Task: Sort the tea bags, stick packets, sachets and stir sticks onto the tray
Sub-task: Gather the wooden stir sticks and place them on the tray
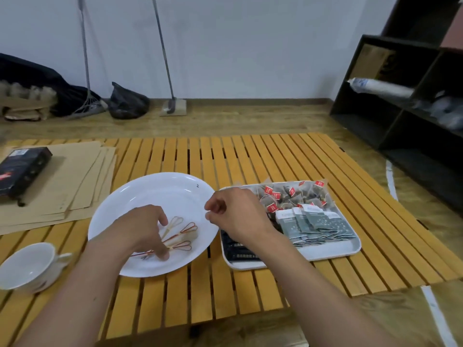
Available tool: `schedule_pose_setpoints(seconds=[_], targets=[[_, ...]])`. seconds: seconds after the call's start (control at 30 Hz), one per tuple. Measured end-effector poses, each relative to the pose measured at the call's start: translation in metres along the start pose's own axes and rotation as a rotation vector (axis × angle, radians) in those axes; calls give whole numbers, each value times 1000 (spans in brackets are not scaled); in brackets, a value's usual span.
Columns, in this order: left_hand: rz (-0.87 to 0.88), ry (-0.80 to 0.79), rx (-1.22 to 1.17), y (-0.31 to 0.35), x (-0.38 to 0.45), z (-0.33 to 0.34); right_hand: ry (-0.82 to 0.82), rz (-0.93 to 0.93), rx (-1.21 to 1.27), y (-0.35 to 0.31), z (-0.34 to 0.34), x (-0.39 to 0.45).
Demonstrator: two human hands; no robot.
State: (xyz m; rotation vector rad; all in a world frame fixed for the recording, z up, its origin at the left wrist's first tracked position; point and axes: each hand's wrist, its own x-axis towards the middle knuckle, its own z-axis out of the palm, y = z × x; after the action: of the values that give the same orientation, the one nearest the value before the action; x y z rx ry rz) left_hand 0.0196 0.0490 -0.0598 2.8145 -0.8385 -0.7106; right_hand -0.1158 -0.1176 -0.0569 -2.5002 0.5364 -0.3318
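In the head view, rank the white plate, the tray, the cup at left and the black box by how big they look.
Largest to smallest:
1. white plate and tray: look about alike, and the right hand hides part of the tray, so I won't rank them.
2. cup
3. black box, though it lies farther away, so unsure.

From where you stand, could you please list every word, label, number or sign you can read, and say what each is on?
None can be read for certain.
Red tags on the tea bags: white marks, blurred.
Grey sachets: white label strips, print too small.
Black box: white sticker and red mark, illegible.
White plate: one small dark mark near the far rim, perhaps "2".
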Motion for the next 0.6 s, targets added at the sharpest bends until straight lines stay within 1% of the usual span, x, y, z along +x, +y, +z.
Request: schedule_pose_setpoints(seconds=[0.27,0.37,0.53,0.6], targets=[[8,44,-71,-10,5,8,-62,-61,-50,-19,23,3],[32,76,-69,-10,4,11,-44,-57,-30,-20,21,3],[65,122,50,-9,4,11,12,-14,-28,-7,5,0],[87,120,26,-8,5,10,33,8,-27,2,-2,-1]])
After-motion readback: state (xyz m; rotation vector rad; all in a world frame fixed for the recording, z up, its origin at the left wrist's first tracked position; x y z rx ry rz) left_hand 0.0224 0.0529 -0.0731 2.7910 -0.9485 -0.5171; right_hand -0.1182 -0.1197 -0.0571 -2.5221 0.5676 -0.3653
